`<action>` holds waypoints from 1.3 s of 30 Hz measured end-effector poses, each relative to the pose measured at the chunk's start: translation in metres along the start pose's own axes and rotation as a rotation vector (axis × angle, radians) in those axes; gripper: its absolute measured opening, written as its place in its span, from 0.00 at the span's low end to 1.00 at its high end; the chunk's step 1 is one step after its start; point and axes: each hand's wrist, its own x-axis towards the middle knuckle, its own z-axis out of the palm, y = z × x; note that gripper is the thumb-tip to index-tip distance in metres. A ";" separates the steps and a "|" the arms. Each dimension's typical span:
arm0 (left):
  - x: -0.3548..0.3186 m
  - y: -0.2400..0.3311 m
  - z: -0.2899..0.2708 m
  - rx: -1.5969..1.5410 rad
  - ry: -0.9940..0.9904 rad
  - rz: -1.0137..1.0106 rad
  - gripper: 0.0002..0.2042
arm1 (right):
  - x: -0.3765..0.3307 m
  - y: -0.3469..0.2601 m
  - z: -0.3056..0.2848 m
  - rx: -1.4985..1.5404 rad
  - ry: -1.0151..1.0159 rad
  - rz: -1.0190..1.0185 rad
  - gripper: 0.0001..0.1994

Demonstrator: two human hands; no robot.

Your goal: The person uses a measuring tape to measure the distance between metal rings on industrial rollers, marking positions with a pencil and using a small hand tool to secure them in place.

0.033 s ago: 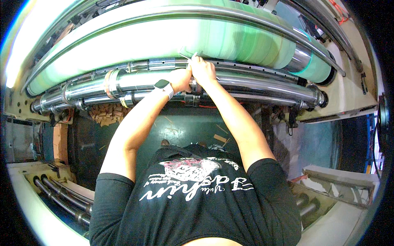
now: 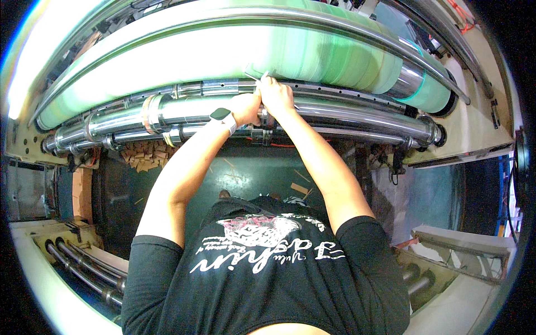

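Note:
My right hand point(image 2: 277, 96) is closed on a thin, bent metal rod, apparently a hex key point(image 2: 252, 76), whose end sticks out to the left in front of the green-and-white roller point(image 2: 335, 64). Right beside it, my left hand point(image 2: 246, 108) has its fingers curled at a collar on the polished steel shaft point(image 2: 346, 114); what those fingers grip is hidden. The two hands touch or nearly touch. A watch point(image 2: 221, 116) with a pale strap is on my left wrist.
Above the large roller runs a long steel bar point(image 2: 329, 23). A perforated rail point(image 2: 335, 89) lies between roller and shaft. Machine side frames point(image 2: 486, 134) stand at both ends. Cardboard scraps point(image 2: 146, 155) are piled beneath the shafts, with loose strips on the dark floor point(image 2: 240, 176).

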 end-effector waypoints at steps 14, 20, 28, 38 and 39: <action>0.003 0.001 -0.002 0.011 -0.037 -0.035 0.40 | -0.005 0.003 0.000 0.042 -0.094 0.048 0.14; 0.008 -0.004 -0.004 0.022 -0.093 -0.018 0.35 | -0.003 0.001 0.003 0.033 -0.070 0.020 0.15; 0.009 0.000 -0.006 0.045 -0.123 0.011 0.35 | -0.004 0.001 -0.002 0.016 -0.065 0.029 0.15; -0.065 -0.012 0.019 -0.210 0.232 -0.007 0.45 | -0.024 0.032 -0.096 0.228 -0.497 -0.124 0.10; -0.079 -0.008 0.017 -0.276 0.126 -0.097 0.42 | -0.036 0.029 -0.109 0.319 -0.610 -0.083 0.10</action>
